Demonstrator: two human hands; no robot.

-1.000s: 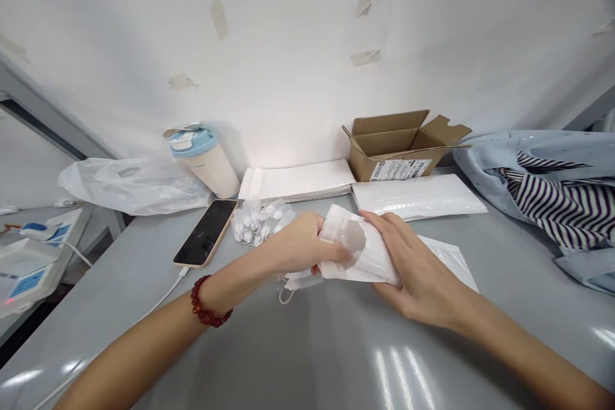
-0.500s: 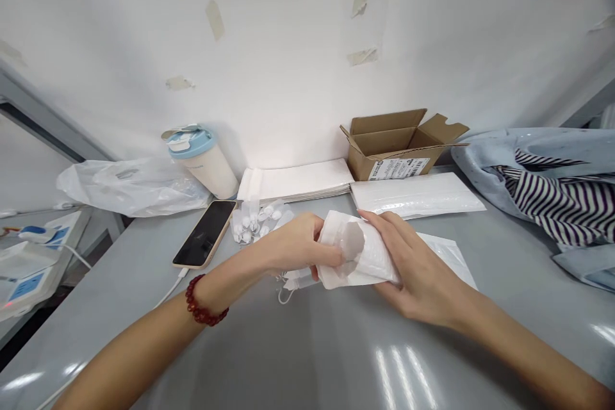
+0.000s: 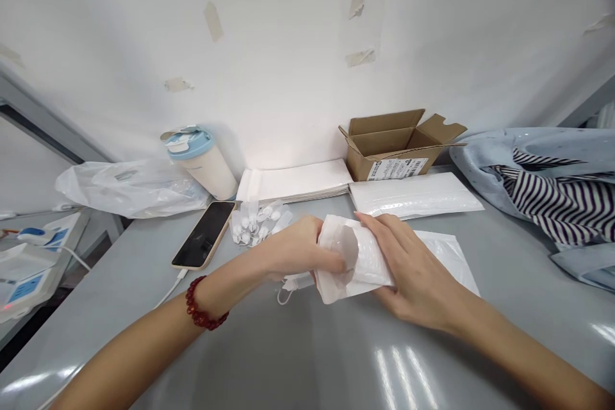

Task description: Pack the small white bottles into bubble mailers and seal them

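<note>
Between my hands, above the grey table, is a white bubble mailer [image 3: 372, 259] with its mouth facing left. My left hand [image 3: 305, 246] pinches the mouth's edge, its thumb inside the opening and the other fingers behind. My right hand [image 3: 408, 262] wraps round the body from the right, thumb below and fingers over the top. What lies inside the mailer cannot be seen. Just beyond my left hand is a pile of small clear pouches with white pieces [image 3: 254, 221]. Another pouch with a thin white loop [image 3: 288, 288] shows under the mailer.
Behind are a stack of white mailers [image 3: 295, 180], another mailer [image 3: 418, 195] and an open cardboard box [image 3: 391, 141]. A phone [image 3: 204, 235] on a cable, a tumbler [image 3: 204, 163] and a plastic bag [image 3: 129, 189] sit left. Clothing [image 3: 552, 186] lies right; a flat mailer [image 3: 449, 259] rests beside my right hand.
The mailer's mouth has tilted and dropped slightly toward me. My left thumb has shifted a little within the opening, while both hands keep their hold.
</note>
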